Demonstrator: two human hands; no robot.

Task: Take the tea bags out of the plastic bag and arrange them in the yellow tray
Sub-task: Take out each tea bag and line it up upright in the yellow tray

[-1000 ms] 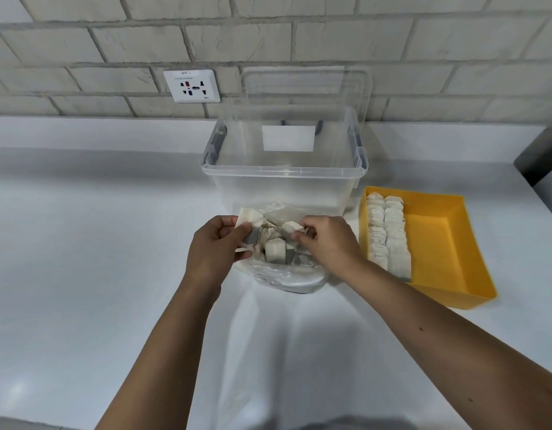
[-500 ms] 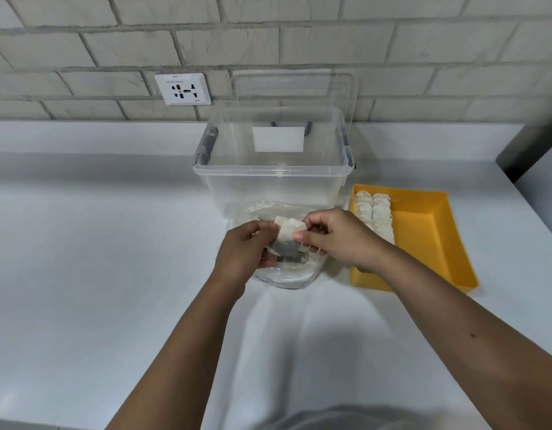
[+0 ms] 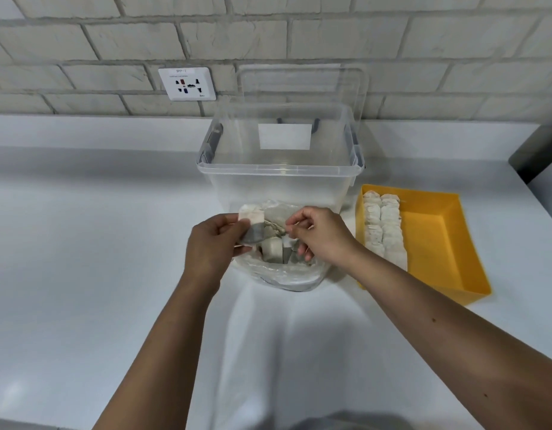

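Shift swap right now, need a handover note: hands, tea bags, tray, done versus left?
Hands: left hand holds one tea bag above the plastic bag; right hand pinches what looks like its string.
Done: two rows of tea bags line the left side of the yellow tray.
Left: several loose bags sit in the plastic bag; place the held one, then the rest.

One left hand (image 3: 212, 243), one right hand (image 3: 324, 237), one plastic bag (image 3: 287, 279), one yellow tray (image 3: 439, 243), two rows of tea bags (image 3: 383, 231), one clear box (image 3: 281, 184).
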